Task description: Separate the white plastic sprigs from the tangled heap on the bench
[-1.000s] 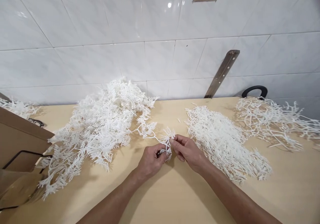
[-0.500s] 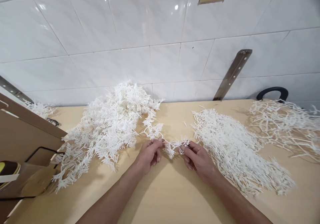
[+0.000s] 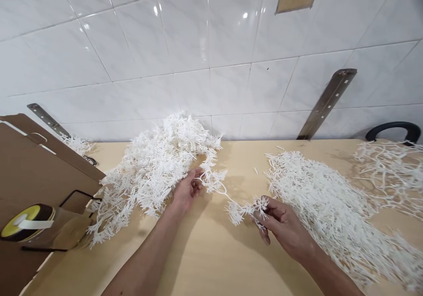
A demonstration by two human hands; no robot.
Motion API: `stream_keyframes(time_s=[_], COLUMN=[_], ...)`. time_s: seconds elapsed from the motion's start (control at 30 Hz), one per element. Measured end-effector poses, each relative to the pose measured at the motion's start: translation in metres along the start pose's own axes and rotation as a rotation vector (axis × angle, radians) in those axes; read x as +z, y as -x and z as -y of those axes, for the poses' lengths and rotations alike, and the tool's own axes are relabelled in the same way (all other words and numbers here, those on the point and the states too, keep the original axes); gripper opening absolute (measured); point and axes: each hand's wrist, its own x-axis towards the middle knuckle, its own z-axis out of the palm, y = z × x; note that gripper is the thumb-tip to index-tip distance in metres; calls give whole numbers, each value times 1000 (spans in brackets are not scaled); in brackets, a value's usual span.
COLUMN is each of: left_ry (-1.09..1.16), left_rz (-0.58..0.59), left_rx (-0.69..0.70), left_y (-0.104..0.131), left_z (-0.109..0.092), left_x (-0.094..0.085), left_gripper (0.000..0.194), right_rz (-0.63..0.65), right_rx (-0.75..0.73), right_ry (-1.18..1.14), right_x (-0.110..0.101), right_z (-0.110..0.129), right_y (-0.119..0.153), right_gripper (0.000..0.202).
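A thin white branched strand (image 3: 226, 193) runs between my hands above the wooden table (image 3: 211, 260). Its feathery right end is pinched between the thumb and fingers of my right hand (image 3: 276, 219). My left hand (image 3: 189, 188) has its fingers closed on the strand's other part, beside the big fluffy white pile (image 3: 158, 159) on the left. To the right of my right hand lies a flatter pile of short white pieces (image 3: 324, 194).
A cardboard box (image 3: 42, 163) and a jar with a yellow lid (image 3: 29, 223) stand at the left. Bare white branches (image 3: 393, 172) lie far right by a black handle (image 3: 393, 128). Behind is a tiled wall (image 3: 185, 44) with metal brackets.
My hands have moved apart, the left one up toward the fluffy pile and the right one rightward and down. The strand is more stretched out, and the camera view has shifted left.
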Motion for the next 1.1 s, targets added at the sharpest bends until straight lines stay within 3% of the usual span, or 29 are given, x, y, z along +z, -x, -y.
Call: stream_keyframes(time_s=[0.1, 0.23, 0.33, 0.4, 0.5, 0.67, 0.8, 0.97, 1.1], left_ry=[-22, 75, 168, 161, 76, -84, -158, -319, -455], left_rz=[72, 125, 111, 75, 56, 225, 327, 373, 390], left_rx=[-22, -89, -128, -126, -118, -96, -57, -29, 48], left_y=[6, 17, 21, 23, 26, 28, 30, 35, 37], left_z=[5, 13, 19, 23, 24, 25, 28, 30, 34], left_x=[2, 8, 13, 15, 17, 18, 18, 15, 14], left_gripper=[17, 19, 19, 20, 21, 28, 34, 32, 32], right_rz=[70, 359, 443, 399, 205, -77, -104, -156, -99], right_rx=[24, 145, 184, 221, 219, 228, 259, 286, 316], right_ry=[27, 132, 157, 112, 118, 84, 17, -72, -94], right_x=[-2, 8, 17, 15, 3, -7, 15, 45, 54], right_z=[5, 14, 15, 10, 0, -5, 2, 8, 4], right_y=[2, 8, 10, 7, -3, -25, -59, -123, -161], right_gripper=[28, 13, 8, 10, 20, 40, 44, 41, 40])
